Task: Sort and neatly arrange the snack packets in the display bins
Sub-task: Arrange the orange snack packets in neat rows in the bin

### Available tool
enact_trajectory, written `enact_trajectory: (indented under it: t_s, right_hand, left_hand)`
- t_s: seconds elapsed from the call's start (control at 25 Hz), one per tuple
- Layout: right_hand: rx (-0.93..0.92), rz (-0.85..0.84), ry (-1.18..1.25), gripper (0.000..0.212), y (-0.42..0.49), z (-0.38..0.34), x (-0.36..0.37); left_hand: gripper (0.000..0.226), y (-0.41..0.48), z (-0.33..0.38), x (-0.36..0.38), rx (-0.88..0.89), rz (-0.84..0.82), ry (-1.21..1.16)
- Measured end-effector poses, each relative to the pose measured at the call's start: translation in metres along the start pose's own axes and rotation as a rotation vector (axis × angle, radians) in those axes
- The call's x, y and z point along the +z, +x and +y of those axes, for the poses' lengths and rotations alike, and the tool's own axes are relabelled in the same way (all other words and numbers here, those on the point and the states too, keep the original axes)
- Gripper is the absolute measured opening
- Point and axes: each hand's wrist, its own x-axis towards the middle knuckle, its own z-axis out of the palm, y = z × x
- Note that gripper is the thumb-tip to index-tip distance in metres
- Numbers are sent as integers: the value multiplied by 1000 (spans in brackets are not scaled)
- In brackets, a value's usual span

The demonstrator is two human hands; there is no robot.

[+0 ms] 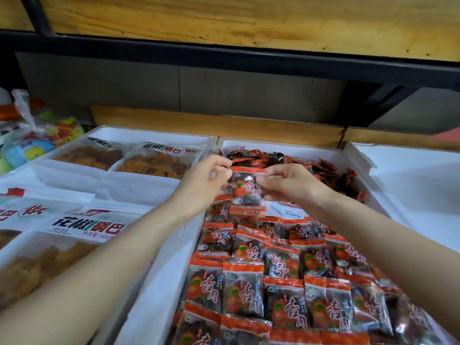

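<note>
A small snack packet (245, 189), clear with an orange top strip and red characters, is held upright above the middle white bin (159, 282). My left hand (205, 179) pinches its upper left edge and my right hand (290, 181) pinches its upper right edge. Below it, several identical packets (276, 275) lie in neat overlapping rows filling the near part of the bin. A loose heap of the same packets (321, 170) fills the bin's far end.
A white bin (104, 185) on the left holds large bags of yellow crisps (154, 163). Another white bin (420, 175) stands on the right. Colourful sweets in a bag (37, 138) lie far left. A wooden shelf (249, 21) on a black frame overhangs the bins.
</note>
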Motion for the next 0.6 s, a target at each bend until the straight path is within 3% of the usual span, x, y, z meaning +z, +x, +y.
enact_trajectory:
  t_s: [0.12, 0.24, 0.36, 0.44, 0.6]
  right_hand:
    - [66, 138, -33, 20, 17, 19, -6]
    - [174, 116, -102, 17, 28, 39, 1]
    - [244, -19, -101, 19, 29, 52, 7]
    - [228, -54, -129, 10, 29, 56, 4]
    - [144, -85, -404, 31, 32, 62, -1]
  left_hand:
    - [42, 18, -17, 0, 87, -312, 483]
    - [60, 27, -36, 8, 96, -593, 798]
    - [64, 33, -45, 9, 120, -630, 902]
    - [64, 33, -47, 7, 126, -622, 909]
    - [60, 30, -41, 9, 164, -638, 951]
